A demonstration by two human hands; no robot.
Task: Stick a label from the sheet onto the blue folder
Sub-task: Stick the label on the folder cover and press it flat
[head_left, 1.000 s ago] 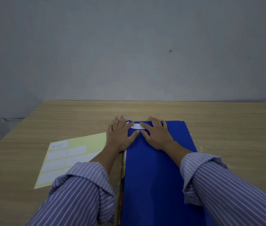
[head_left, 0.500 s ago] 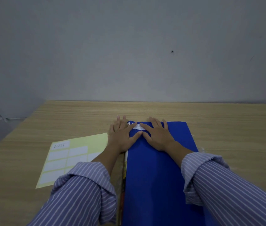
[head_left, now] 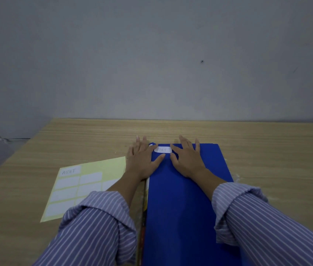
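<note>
A blue folder [head_left: 182, 204] lies lengthwise on the wooden table in front of me. A white label [head_left: 163, 149] with handwriting sits flat near its far left corner. My left hand [head_left: 143, 160] lies flat, fingers spread, on the folder's left edge, just left of the label. My right hand [head_left: 188, 158] lies flat on the folder to the right of the label, thumb just below it. Neither hand holds anything. To the left lies the pale yellow label sheet [head_left: 111, 165] with several white labels, one of them marked ASSET; my left sleeve hides its near right part.
The wooden table [head_left: 267, 154] ends at a grey wall behind. Its left edge runs diagonally at the left. A thin yellow and red strip [head_left: 144, 208] shows along the folder's left edge.
Both hands have slid apart along the label, left hand leftward and right hand rightward, so more of the label now shows between them. The folder and sheet have not moved.
</note>
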